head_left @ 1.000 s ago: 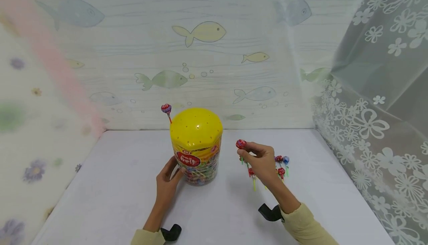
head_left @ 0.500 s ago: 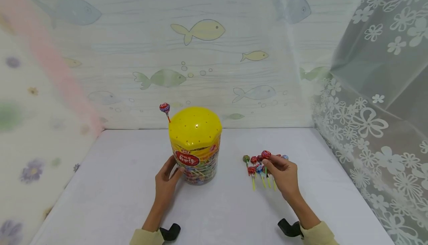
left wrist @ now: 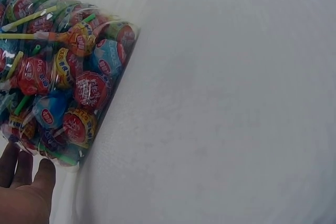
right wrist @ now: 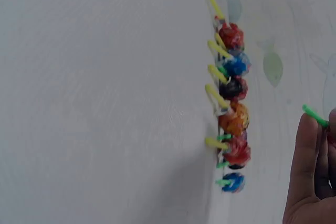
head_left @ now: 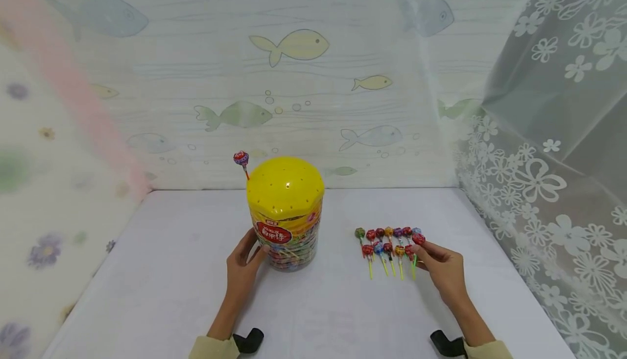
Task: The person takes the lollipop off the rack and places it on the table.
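Observation:
My left hand (head_left: pixel 242 266) rests against the left side of a large clear jar (head_left: pixel 293 245) of lollipops with a yellow lid (head_left: pixel 286 185). In the left wrist view, its fingertips (left wrist: pixel 46 169) touch the jar near wrapped candies. One lollipop (head_left: pixel 241 158) with a red and purple wrapper stands up at the lid's left rim. My right hand (head_left: pixel 447 274) pinches a red-wrapped lollipop (head_left: pixel 418 237) at the right end of two rows of lollipops (head_left: pixel 388 232). Its green stick (right wrist: pixel 315 115) pokes out past the fingers in the right wrist view.
The rows lie on a white table (head_left: pixel 313 315), right of the jar, many with yellow sticks pointing toward me. Behind the table hangs a curtain (head_left: pixel 303 92) with fish prints. A lacy flowered sheet (head_left: pixel 539 185) closes off the right side.
My right hand has moved rightward and slightly down with the red lollipop, from beside the jar, over the rows, to their right end. My left hand stays at the jar.

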`<state>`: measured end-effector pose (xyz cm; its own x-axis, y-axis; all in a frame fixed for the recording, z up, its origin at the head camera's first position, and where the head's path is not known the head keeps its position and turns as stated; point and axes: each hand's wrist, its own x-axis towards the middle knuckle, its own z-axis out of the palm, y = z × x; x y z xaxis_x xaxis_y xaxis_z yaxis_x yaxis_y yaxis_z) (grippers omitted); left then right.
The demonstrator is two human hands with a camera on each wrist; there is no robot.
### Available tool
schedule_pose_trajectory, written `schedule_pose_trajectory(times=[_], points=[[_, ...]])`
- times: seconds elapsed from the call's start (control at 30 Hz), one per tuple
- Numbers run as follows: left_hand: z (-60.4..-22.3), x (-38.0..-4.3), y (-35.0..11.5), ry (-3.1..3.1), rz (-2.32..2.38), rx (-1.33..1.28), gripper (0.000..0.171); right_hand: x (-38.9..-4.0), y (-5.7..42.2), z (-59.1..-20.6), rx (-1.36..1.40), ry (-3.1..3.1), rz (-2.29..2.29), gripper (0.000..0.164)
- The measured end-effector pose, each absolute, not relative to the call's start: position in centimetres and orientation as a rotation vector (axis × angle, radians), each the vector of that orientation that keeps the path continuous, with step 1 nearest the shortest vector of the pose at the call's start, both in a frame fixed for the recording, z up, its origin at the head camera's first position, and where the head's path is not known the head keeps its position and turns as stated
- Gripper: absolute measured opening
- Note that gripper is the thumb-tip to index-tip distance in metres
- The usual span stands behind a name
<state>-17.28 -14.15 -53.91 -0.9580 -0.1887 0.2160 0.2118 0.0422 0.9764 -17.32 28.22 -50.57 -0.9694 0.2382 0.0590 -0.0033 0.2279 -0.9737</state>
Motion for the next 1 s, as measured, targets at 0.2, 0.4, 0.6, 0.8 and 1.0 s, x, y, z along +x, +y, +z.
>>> schedule_pose_trajectory(times=[0.2, 0.4, 0.6, 0.8, 1.0], points=[[-54.1, -17.3, -14.2, -2.034, -1.998, -0.014, 0.060, -17.7, 30.4, -51.1, -0.322, -2.453, 1.778, 0.052], [-54.1, -17.3, -14.2, -2.028, -1.999, -0.011, 0.060, -18.3, 31.7, -51.3, -0.375, -2.600, 1.682, 0.050], [-53.9, -17.2, -14.2, -2.036, -2.006, -0.005, 0.060, -19.1, 31.7, -51.6, -0.398, -2.720, 1.619, 0.049], [-53.8, -17.1, -14.2, -2.012, -2.047, -0.006, 0.062, -19.8, 31.7, -51.8, -0.391, -2.774, 1.622, 0.048], [-54.0, -17.1, -14.3, -2.006, -2.049, -0.007, 0.062, -20.5, 31.7, -51.6, -0.374, -2.845, 1.536, 0.045]])
